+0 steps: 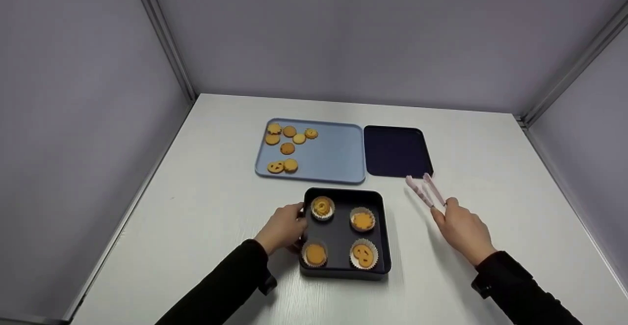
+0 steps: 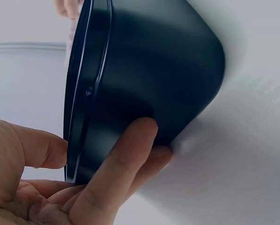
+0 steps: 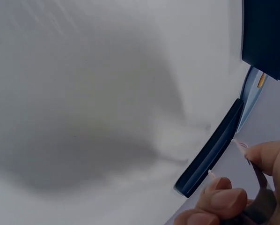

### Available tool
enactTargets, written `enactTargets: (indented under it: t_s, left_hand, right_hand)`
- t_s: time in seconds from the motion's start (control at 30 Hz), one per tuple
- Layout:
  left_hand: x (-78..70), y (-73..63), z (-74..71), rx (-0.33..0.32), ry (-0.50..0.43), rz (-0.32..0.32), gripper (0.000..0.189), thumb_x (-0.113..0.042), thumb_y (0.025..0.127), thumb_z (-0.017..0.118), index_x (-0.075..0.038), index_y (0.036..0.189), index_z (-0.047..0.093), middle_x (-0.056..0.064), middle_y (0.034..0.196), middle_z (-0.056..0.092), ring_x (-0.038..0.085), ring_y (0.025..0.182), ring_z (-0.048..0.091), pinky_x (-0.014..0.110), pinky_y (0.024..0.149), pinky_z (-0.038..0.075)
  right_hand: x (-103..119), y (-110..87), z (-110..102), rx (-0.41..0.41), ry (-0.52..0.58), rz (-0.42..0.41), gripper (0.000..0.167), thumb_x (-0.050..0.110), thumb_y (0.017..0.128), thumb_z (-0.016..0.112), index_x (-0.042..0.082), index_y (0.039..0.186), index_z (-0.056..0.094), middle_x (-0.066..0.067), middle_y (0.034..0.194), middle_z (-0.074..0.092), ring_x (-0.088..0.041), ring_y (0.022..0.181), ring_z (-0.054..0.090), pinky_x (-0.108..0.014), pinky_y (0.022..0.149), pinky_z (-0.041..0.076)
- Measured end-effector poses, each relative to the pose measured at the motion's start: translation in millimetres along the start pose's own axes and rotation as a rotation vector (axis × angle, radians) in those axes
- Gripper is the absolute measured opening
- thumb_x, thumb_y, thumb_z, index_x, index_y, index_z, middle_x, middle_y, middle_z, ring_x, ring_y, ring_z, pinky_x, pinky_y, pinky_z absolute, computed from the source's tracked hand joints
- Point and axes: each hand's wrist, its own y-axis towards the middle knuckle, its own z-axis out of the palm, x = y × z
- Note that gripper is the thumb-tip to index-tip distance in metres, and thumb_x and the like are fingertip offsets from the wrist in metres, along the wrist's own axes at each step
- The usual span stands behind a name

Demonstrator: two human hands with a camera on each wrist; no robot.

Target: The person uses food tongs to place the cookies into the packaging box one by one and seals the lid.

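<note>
Two hands are in view, both in black sleeves [image 1: 225, 281]. The left hand [image 1: 282, 228] grips the left wall of a square black box [image 1: 338, 236], thumb at the rim, fingers against the outer side. The right hand [image 1: 463, 229] holds one pair of pale pink tongs [image 1: 419, 193]; their two arms stand apart, tips at the near right corner of a navy tray. Whether they touch it cannot be determined.

The box, smooth, rounded at the corners and with a raised rim, stands at the near middle of the bench [image 1: 196, 207]. It contains four pleated pale cups [image 1: 354, 262], one per corner area, each bearing one golden biscuit: far left, a swirled round [image 1: 322, 206]; far right, a scalloped piece [image 1: 363, 221]; near left, a plain round [image 1: 315, 254]; near right, a pretzel form [image 1: 363, 252].

Beyond the box lie two trays, side by side. The light-blue tray [image 1: 336, 153], rectangular and rimmed, carries eight biscuits [image 1: 290, 165] on its left half: six towards the far side, two together at the near side. The navy tray [image 1: 397, 150], smaller, is at its right.

The bench is white, faintly grained; grey panels [image 1: 343, 35] surround it.
</note>
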Motion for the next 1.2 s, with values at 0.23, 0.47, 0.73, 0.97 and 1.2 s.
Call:
enactTargets:
  t_s: [0.23, 0.47, 0.73, 0.97, 1.2]
  left_hand:
    - [0.1, 0.5, -0.3, 0.008, -0.012, -0.014, 0.056, -0.007, 0.096, 0.053, 0.004, 0.150, 0.047, 0.022, 0.126, 0.067, 0.025, 0.094, 0.067, 0.045, 0.093, 0.055]
    - [1.4, 0.3, -0.7, 0.012, -0.015, -0.010, 0.056, -0.007, 0.096, 0.053, 0.004, 0.150, 0.046, 0.020, 0.123, 0.068, 0.022, 0.089, 0.067, 0.046, 0.094, 0.054]
    - [1.5, 0.8, -0.4, 0.001, -0.008, 0.013, 0.054, -0.007, 0.096, 0.052, 0.005, 0.149, 0.048, 0.020, 0.120, 0.069, 0.024, 0.091, 0.066, 0.046, 0.093, 0.053]
    - [1.8, 0.6, -0.2, 0.000, 0.000, 0.017, 0.054, -0.006, 0.096, 0.053, 0.005, 0.148, 0.048, 0.019, 0.117, 0.069, 0.020, 0.084, 0.065, 0.044, 0.088, 0.053]
    - [2.2, 0.7, 0.5, -0.005, 0.002, 0.005, 0.055, -0.006, 0.096, 0.055, 0.006, 0.149, 0.047, 0.022, 0.125, 0.067, 0.024, 0.092, 0.066, 0.046, 0.092, 0.053]
  right_hand:
    - [-4, -3.2, 11, 0.018, -0.034, 0.006, 0.035, 0.027, 0.103, 0.055, -0.005, 0.094, 0.047, -0.011, 0.060, 0.053, -0.025, 0.046, 0.049, -0.038, 0.039, 0.039]
    - [-5, -4.6, 19, 0.020, -0.058, 0.001, 0.035, 0.027, 0.102, 0.057, -0.002, 0.088, 0.043, -0.010, 0.059, 0.051, -0.025, 0.046, 0.049, -0.039, 0.038, 0.039]
    - [-7, -3.2, 28, 0.106, -0.071, 0.037, 0.040, 0.032, 0.100, 0.057, -0.004, 0.091, 0.042, -0.011, 0.061, 0.052, -0.025, 0.048, 0.051, -0.040, 0.041, 0.042]
    - [-10, -3.2, 30, 0.157, -0.050, 0.066, 0.046, 0.038, 0.100, 0.058, -0.003, 0.091, 0.040, -0.012, 0.064, 0.054, -0.025, 0.051, 0.053, -0.041, 0.044, 0.044]
    - [-11, 1.6, 21, 0.240, -0.030, 0.120, 0.075, 0.069, 0.093, 0.055, -0.005, 0.097, 0.044, -0.012, 0.072, 0.055, -0.026, 0.057, 0.053, -0.039, 0.048, 0.042]
